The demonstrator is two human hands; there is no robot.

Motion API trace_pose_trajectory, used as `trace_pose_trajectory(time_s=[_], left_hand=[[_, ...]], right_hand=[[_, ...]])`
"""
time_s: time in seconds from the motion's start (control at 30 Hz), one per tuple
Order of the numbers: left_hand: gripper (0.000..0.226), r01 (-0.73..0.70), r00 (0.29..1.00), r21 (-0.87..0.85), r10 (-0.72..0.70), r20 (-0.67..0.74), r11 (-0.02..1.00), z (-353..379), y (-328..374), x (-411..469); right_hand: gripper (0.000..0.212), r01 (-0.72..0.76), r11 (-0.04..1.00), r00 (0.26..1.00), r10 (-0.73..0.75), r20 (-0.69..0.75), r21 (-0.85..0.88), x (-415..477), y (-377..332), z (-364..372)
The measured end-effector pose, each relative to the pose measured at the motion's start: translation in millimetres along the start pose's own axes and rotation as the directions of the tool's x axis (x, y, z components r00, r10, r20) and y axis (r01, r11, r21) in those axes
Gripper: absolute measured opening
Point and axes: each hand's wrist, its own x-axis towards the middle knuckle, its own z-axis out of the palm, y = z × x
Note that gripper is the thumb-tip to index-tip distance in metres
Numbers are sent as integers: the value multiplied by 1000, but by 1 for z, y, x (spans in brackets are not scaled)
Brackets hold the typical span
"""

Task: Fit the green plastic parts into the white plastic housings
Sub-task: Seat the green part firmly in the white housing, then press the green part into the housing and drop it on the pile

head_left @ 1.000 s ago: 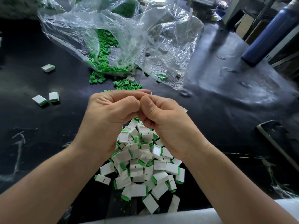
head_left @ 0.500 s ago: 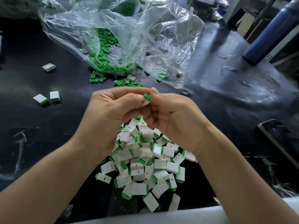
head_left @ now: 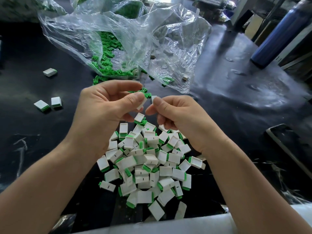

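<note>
**Head view: a housing held up, the hands a little apart**

Looking down from the head camera, we see the left hand (head_left: pixel 108 107) pinching a white housing (head_left: pixel 140 104) between thumb and forefinger, raised above the bench (head_left: pixel 228 102). The right hand (head_left: pixel 180 117) is just beside it, not touching, and its thumb and forefinger are closed on a small pale piece (head_left: pixel 154 98). We cannot tell whether that piece is another housing or something else. We also cannot tell whether the held housing already carries its green insert, because loose green pieces lie directly behind it.

We judge this to be the point between one fitting and the next. The next move calls for bringing the hands together, lining a green part up with the open end of a housing and pressing it home squarely.

For containers, there is one crumpled clear plastic bag (head_left: pixel 152 36) at the far side. It holds the supply of green parts (head_left: pixel 105 49), and some have spilled out of its mouth onto the bench. The heap of finished pieces (head_left: pixel 148 162), white with green edges, sits loose on the bench under the wrists, in no container. Three more finished pieces lie well apart to the left.
</note>
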Motion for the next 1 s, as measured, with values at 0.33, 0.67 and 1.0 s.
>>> trace_pose_trajectory(time_s=[0.33, 0.67, 1.0], left_hand=[[42, 29, 990, 355, -75, 116, 935, -4, -7, 1], [14, 86, 994, 495, -43, -99, 864, -15, -20, 18], [15, 113, 993, 509, -72, -98, 854, -9, -19, 17]], right_hand=[[28, -39, 939, 995, 5, -99, -341, 6, 9, -5], [16, -95, 771, 954, -110, -278, -630, 18, 21, -25], [48, 126, 523, 974, -228, 4, -843, 49, 40, 0]])
